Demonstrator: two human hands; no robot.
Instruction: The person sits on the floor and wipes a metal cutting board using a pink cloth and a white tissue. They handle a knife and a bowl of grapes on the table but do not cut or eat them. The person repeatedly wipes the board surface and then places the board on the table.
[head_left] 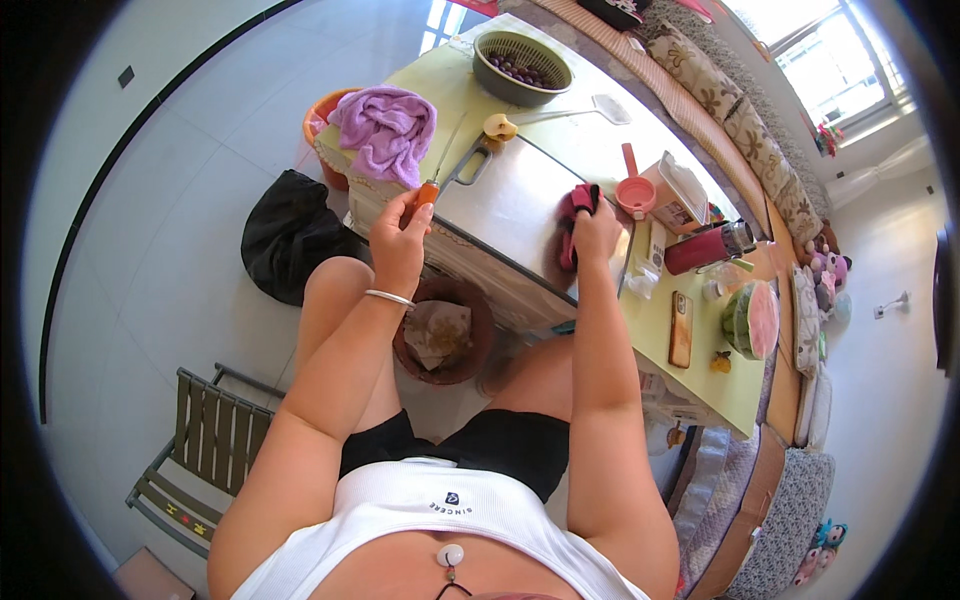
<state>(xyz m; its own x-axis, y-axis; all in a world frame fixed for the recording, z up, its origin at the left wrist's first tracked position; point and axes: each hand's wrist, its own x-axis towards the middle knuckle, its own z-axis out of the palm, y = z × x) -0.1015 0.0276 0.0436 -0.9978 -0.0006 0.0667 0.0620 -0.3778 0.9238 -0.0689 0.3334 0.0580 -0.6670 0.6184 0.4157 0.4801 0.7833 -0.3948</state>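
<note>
My left hand point(398, 238) is closed around the orange handle of a knife point(428, 191), its thin blade pointing up and away over the table's left edge. With my right hand point(597, 232) I grip a dark red cloth point(570, 228), pressed on the right part of a metal cutting board point(500, 195). The board lies at the table's near edge. By its handle cut-out, at the far left corner, rests a cut piece of pale fruit point(499, 127). A purple towel point(385, 135) is heaped left of the knife.
Beyond the board are a green strainer basket point(497, 88) of dark round fruit and a white spatula point(610, 109). A flask point(700, 250), a phone point(681, 330) and a cut watermelon point(738, 320) occupy the right side. Below stands a brown bin point(480, 355).
</note>
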